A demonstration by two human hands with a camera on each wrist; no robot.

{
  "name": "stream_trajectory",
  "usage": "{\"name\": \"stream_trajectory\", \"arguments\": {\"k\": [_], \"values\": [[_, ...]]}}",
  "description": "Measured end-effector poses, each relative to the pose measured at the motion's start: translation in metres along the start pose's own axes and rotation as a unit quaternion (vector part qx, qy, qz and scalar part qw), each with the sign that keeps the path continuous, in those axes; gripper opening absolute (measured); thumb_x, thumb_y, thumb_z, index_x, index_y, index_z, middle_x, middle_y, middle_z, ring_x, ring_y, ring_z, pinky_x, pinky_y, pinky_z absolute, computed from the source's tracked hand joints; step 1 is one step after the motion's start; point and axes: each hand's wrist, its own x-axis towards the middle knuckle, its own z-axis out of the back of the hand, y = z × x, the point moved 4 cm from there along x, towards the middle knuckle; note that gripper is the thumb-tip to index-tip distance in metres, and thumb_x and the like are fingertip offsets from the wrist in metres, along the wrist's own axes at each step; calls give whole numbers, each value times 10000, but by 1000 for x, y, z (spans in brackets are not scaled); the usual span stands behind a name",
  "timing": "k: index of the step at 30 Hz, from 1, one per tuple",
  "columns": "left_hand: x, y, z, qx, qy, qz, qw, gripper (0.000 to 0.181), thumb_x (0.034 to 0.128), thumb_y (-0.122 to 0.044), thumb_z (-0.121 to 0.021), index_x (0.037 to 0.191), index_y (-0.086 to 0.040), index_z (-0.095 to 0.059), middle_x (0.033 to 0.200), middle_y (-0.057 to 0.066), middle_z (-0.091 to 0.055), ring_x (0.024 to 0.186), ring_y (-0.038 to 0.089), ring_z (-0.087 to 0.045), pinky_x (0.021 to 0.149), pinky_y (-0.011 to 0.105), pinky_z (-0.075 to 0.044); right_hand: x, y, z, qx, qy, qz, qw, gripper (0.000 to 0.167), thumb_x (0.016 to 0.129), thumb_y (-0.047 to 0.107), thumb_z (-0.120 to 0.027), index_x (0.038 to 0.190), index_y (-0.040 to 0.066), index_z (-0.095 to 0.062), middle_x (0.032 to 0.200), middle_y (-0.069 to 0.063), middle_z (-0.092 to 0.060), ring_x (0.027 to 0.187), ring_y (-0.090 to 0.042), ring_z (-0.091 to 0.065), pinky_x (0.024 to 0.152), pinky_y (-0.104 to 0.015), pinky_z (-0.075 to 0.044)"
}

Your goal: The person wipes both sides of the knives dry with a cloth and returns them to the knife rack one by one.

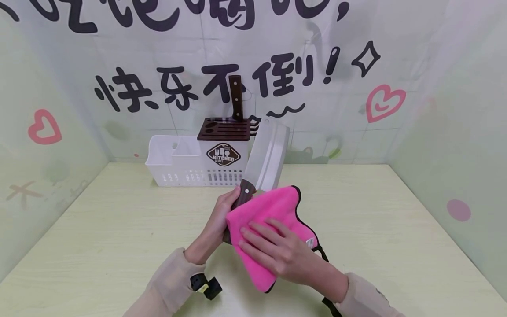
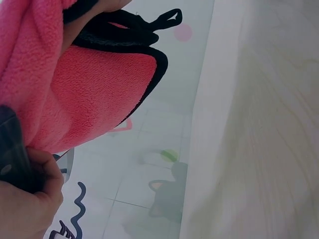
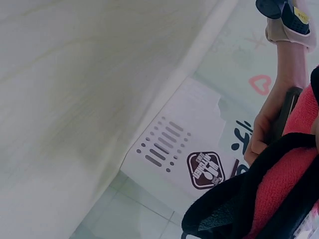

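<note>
A cleaver (image 1: 267,154) is held tilted above the table, its broad blade pointing up and its dark handle (image 1: 246,191) low. My left hand (image 1: 217,220) grips that handle; in the left wrist view its fingers (image 2: 44,169) curl round it. Draped over part of the handle and the lower blade is a pink cloth (image 1: 273,207) with black edging. My right hand (image 1: 283,253) holds the cloth against the cleaver, fingers spread over its upper face. The right thumb is hidden. In the right wrist view, the cloth (image 3: 294,179) hangs in folds beside the left hand.
A white plastic rack (image 1: 178,169) stands at the table's back, against the wall. Its dark slotted top (image 1: 223,128) holds a knife with a brown handle (image 1: 236,97) upright. The pale wooden table (image 1: 376,229) extends to both sides.
</note>
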Motion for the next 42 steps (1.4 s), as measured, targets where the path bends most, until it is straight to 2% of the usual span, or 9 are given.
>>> {"name": "stream_trajectory", "arguments": {"k": [7, 20, 27, 36, 40, 42], "values": [[-1, -1, -1, -45, 50, 22, 10000, 445, 982, -261, -291, 1101, 128, -471, 763, 2, -560, 632, 76, -529, 554, 184, -450, 1, 0, 2, 138, 30, 135, 9998, 310, 928, 57, -382, 1114, 117, -623, 1136, -44, -600, 1052, -226, -553, 834, -374, -462], [-1, -2, -3, 115, 33, -49, 9999, 434, 972, -255, -334, 1118, 116, -507, 792, 5, -591, 662, 83, -546, 589, 201, -459, 4, -1, 7, 39, 291, 377, 9989, 317, 931, 67, -378, 1127, 129, -620, 1158, -26, -590, 1083, -230, -538, 872, -389, -446], [-1, -1, -3, 252, -158, -73, 9995, 401, 967, -244, -352, 1060, 99, -537, 754, 12, -567, 640, 91, -522, 580, 205, -446, 4, -5, 7, -18, 292, 349, 9990, 318, 933, 75, -381, 1155, 138, -601, 1167, -12, -584, 1080, -213, -540, 861, -375, -450], [0, 0, -2, 416, -541, -170, 9975, 329, 950, -221, -370, 840, -2, -589, 691, -3, -548, 612, 81, -500, 575, 210, -421, 5, -9, 6, 10, 339, 196, 9992, 341, 934, 58, -361, 1145, 158, -608, 1162, 7, -587, 1069, -201, -543, 851, -374, -451], [0, 0, -2, 440, -557, -293, 9970, 309, 942, -220, -389, 790, -40, -590, 668, -11, -548, 602, 76, -495, 574, 208, -416, 6, -12, 5, 18, 454, 75, 9989, 354, 936, 48, -344, 1137, 157, -614, 1158, 11, -590, 1068, -194, -541, 849, -365, -450], [0, 1, -2, 388, -431, -363, 9977, 316, 946, -219, -384, 846, -13, -601, 694, -12, -562, 625, 74, -507, 594, 207, -427, 6, -14, 4, 21, 481, 1, 9988, 360, 939, 41, -335, 1139, 153, -612, 1157, 6, -590, 1066, -194, -540, 854, -364, -448]]}}
